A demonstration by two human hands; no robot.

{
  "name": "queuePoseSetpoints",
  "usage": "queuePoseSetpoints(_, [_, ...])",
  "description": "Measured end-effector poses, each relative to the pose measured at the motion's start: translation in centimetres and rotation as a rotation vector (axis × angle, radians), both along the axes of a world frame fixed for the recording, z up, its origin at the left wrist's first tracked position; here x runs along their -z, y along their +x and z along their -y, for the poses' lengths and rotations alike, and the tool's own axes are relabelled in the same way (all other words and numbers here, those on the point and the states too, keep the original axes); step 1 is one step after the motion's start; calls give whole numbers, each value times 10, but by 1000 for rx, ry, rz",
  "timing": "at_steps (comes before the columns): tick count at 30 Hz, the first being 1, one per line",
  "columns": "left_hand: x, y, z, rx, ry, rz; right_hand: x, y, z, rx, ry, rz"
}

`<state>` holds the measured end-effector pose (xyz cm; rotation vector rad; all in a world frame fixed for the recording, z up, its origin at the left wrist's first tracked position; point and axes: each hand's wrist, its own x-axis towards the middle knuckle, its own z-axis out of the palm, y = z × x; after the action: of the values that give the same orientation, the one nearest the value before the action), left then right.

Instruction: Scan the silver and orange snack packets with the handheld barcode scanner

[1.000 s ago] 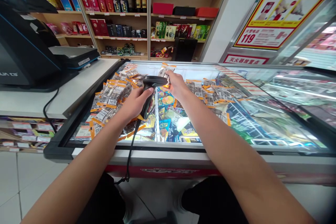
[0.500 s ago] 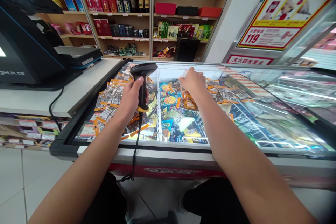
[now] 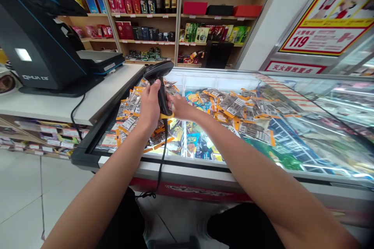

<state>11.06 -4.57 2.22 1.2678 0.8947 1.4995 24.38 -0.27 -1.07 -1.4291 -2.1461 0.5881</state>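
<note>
Upright in my left hand [image 3: 150,104] is a black barcode scanner [image 3: 159,70] with a yellow base; the fingers wrap round its handle and a cord hangs down. My right hand [image 3: 180,107] is right beside the handle, its fingers curled and partly behind the scanner. A small pale bit shows at its fingertips, but I cannot make out what it is. Below both hands is a chest freezer [image 3: 198,168]. Clear packets with orange edges lie in a left pile [image 3: 127,113] and a right pile [image 3: 233,105], over frozen treats in blue wrappers [image 3: 192,140].
A white counter [image 3: 102,97] with a black scale-like machine [image 3: 49,46] stands at left. Behind the freezer are shelves [image 3: 146,15] of bottles and boxes. Sliding glass [image 3: 321,124] covers the freezer's right part. The scanner cord [image 3: 161,163] hangs over the front edge.
My right hand has moved left from above the right pile to beside the scanner. My left hand still holds the scanner. The view has shifted slightly to the left.
</note>
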Motion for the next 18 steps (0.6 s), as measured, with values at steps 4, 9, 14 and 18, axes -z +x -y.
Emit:
queuePoseSetpoints(4, [0,-1,0,-1,7,20,4,12,-4,27,-64,64])
queuePoseSetpoints(9, [0,-1,1,18,15,16,12,24,-17,-71,-60,-93])
queuePoseSetpoints(14, [2,0,0,44,0,-9,4,41,-21,40,-149,-334])
queuePoseSetpoints(18, [3,-1,1,160,-20,-68,-11,60,-24,215,-147,-660])
